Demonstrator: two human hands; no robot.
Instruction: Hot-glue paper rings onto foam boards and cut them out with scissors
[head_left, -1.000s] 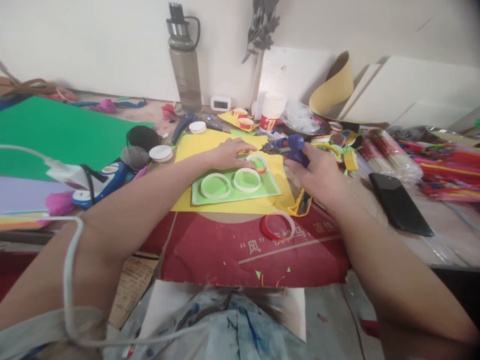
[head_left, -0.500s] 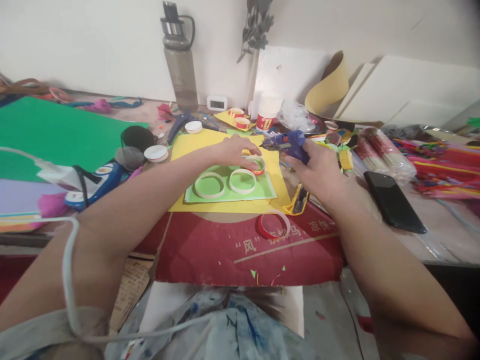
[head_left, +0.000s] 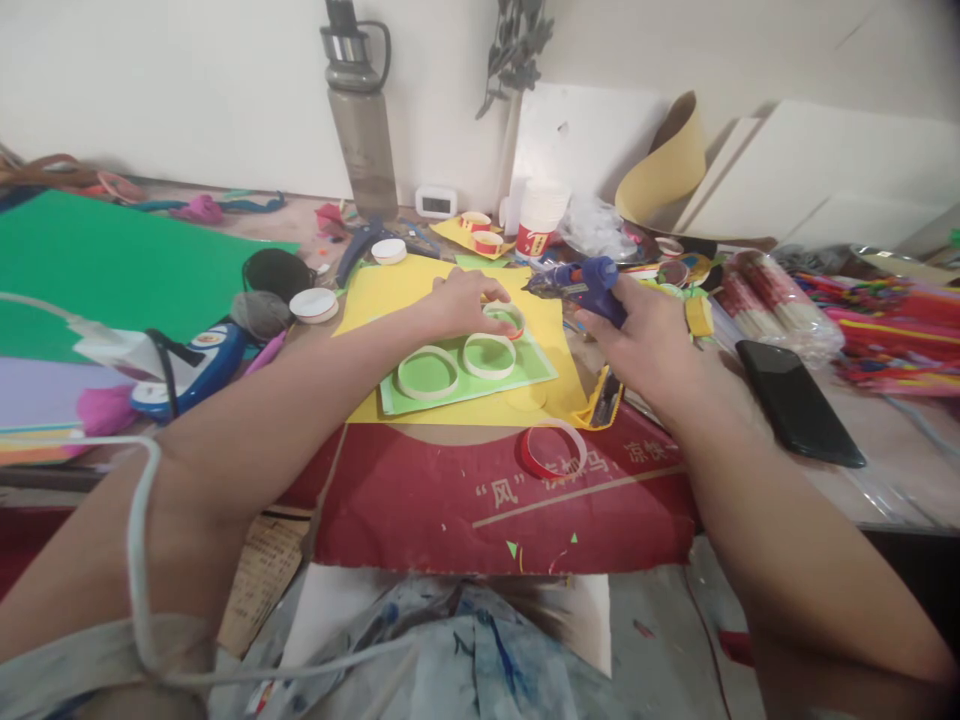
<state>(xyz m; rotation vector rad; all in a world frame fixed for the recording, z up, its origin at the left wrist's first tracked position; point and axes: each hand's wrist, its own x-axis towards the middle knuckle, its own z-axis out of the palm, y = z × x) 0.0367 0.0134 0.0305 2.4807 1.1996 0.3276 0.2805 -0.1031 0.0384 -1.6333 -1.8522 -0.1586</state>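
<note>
Looks like smooth plastic on the glue gun right of centre, matt paper on the yellow sheet mid-frame; shines glossy on the phone at right.

Grey-blue garment, dark blue blotches, greyish left sleeve, bare hands

1. I see a pale-edged green card lying flat.
2. On it I count 2 pale rings: a left ring and a middle ring, just beside each other, open upward.
3. At its far right corner is my 3rd ring, partly hidden, showing red outside.
4. My blue glue gun is raised, nozzle aimed left, near that ring.
</note>
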